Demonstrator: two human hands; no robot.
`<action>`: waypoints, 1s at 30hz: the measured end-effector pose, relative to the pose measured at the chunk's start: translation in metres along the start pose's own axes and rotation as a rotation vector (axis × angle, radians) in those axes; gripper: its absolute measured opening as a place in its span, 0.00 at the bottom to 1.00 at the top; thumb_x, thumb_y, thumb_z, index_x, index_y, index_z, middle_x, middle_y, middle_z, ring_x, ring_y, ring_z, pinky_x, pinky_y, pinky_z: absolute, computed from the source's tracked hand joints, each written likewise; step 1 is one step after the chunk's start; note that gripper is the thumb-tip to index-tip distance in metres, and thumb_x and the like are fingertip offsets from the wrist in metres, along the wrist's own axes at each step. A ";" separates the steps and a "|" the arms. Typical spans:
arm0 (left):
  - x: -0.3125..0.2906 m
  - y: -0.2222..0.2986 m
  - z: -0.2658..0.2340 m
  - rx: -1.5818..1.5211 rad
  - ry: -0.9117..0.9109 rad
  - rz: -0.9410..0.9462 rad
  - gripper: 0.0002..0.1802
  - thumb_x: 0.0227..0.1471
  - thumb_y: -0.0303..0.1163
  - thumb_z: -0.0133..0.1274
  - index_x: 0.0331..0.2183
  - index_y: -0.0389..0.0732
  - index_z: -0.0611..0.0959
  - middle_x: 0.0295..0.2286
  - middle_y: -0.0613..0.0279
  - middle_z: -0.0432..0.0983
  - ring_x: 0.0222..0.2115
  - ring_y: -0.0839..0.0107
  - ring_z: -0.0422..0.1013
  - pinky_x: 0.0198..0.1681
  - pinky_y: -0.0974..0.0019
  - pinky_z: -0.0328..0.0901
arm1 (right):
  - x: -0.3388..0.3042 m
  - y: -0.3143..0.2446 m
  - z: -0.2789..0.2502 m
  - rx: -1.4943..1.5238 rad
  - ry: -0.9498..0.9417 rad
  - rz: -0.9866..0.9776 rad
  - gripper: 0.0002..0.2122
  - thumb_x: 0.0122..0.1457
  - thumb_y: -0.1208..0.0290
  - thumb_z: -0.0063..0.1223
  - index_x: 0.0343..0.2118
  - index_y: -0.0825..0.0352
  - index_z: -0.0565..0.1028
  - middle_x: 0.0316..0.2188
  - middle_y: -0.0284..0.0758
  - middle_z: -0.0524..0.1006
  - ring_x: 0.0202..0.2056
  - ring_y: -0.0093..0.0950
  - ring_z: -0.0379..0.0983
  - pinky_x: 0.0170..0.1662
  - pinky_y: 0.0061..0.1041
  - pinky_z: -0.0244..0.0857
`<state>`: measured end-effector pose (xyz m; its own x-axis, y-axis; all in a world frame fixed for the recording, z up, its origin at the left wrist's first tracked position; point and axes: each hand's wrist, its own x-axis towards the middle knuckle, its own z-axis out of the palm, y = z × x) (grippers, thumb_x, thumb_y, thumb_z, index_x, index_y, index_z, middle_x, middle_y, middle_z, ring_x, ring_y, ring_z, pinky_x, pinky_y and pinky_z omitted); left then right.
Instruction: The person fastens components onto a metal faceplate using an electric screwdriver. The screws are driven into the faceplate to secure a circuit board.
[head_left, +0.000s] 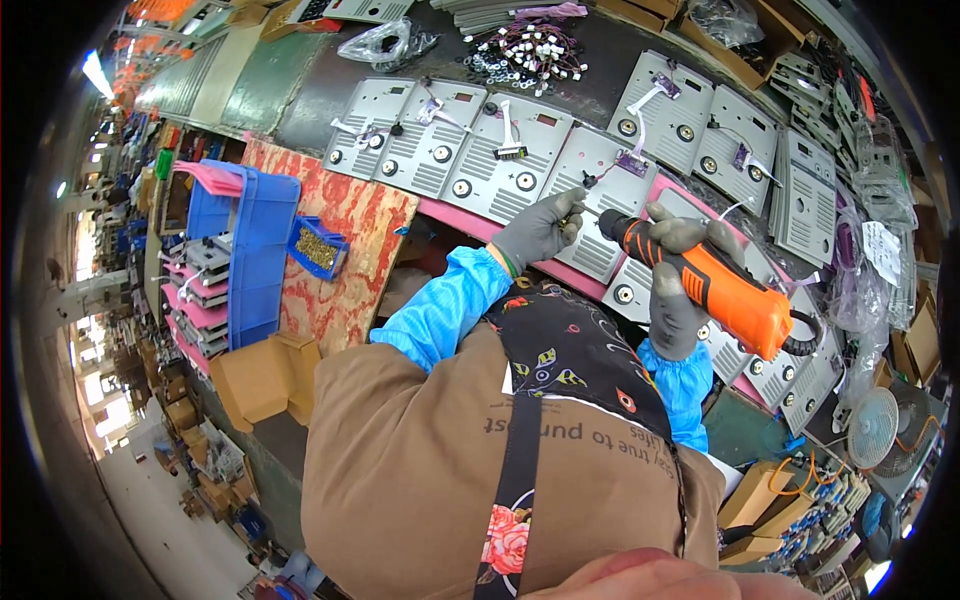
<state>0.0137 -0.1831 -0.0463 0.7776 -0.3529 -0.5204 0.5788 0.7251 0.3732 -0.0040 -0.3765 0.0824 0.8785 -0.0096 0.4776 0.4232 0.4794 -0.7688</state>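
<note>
Pretty crowded dark counter (312,112), loads of grey panels (475,165) laid out on it. Right hand (672,308) has its fingers wrapped round an orange power screwdriver (735,305) above them; left hand (540,232) has fingers curled near its tip, can't tell if they're gripping anything.

We are seeing dark lettering (602,439), turned upside down, running across the near brown top (425,470). On the right, we are finding a white paper sheet (882,252) bearing marks too small for reading. Grey panels (487,150) are showing tiny dark marks.
</note>
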 end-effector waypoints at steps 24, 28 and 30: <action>-0.006 0.036 -0.037 -0.064 -0.155 -0.220 0.18 0.52 0.47 0.53 0.33 0.42 0.75 0.26 0.69 0.65 0.24 0.78 0.62 0.24 0.76 0.61 | -0.006 0.021 0.040 -0.043 0.040 -0.033 0.30 0.45 0.79 0.57 0.54 0.57 0.61 0.33 0.33 0.72 0.38 0.33 0.72 0.53 0.53 0.58; -0.007 0.065 -0.045 0.101 -0.160 -0.263 0.21 0.51 0.50 0.53 0.31 0.40 0.75 0.21 0.68 0.64 0.21 0.79 0.59 0.21 0.77 0.55 | 0.005 0.032 0.065 -0.100 -0.008 -0.013 0.30 0.46 0.77 0.59 0.54 0.56 0.61 0.30 0.32 0.71 0.35 0.31 0.71 0.52 0.50 0.61; -0.006 0.082 -0.052 0.268 -0.170 -0.284 0.25 0.51 0.54 0.51 0.29 0.38 0.74 0.18 0.68 0.63 0.16 0.80 0.57 0.17 0.78 0.53 | 0.012 0.038 0.078 -0.141 -0.019 -0.008 0.30 0.47 0.73 0.62 0.54 0.55 0.61 0.27 0.30 0.69 0.32 0.29 0.70 0.50 0.47 0.63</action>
<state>0.0432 -0.0909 -0.0524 0.5947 -0.6250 -0.5056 0.8017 0.4140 0.4312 0.0049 -0.2899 0.0922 0.8712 0.0043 0.4909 0.4584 0.3511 -0.8165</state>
